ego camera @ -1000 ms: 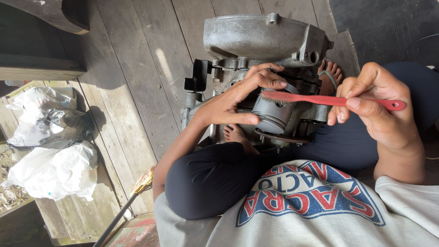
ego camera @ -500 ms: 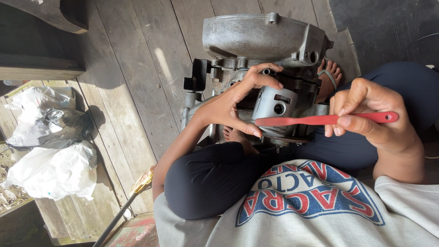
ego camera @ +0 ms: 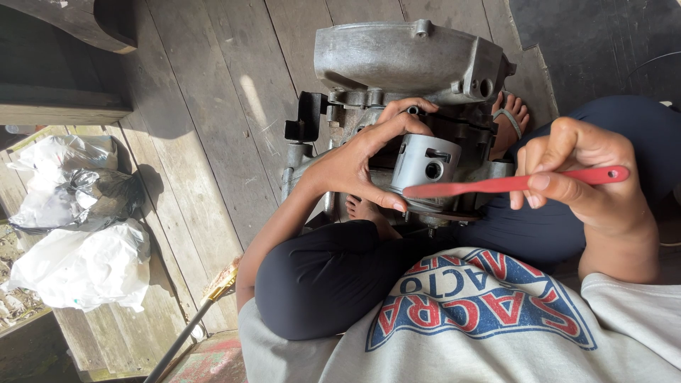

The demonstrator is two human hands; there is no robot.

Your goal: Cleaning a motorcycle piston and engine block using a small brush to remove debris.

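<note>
The left hand (ego camera: 358, 167) wraps around the short grey metal piston (ego camera: 424, 164) that stands out of the dull grey cast-metal engine block (ego camera: 397, 60), thumb below it and fingers curled over its top edge, so this grip is closed on the piston and steadies it; the side hole of the piston faces the camera. The right hand (ego camera: 578, 181) pinches the long red plastic toothbrush-like tool (ego camera: 511, 184) between thumb and fingers near its far end, a closed grip, with the tool lying almost level and its head just touching or just in front of the lower rim of the piston; which of the two cannot be told. Compared with a second ago the red tool has dropped from across the top of the piston to its lower edge, and the right hand has come lower and nearer to the body, while the left hand has stayed on the piston and opened its face more to view; this reads as brushing strokes working down over the piston, with cleaning under way rather than finished. The engine block rests between the person's legs on the worn grey wooden plank floor (ego camera: 213, 106), a bare foot in a sandal (ego camera: 511, 117) behind it. Well apart to the left lie crumpled white plastic bags (ego camera: 78, 262), and a dark rod with a brass-coloured end (ego camera: 206, 305) lies near the knee
</note>
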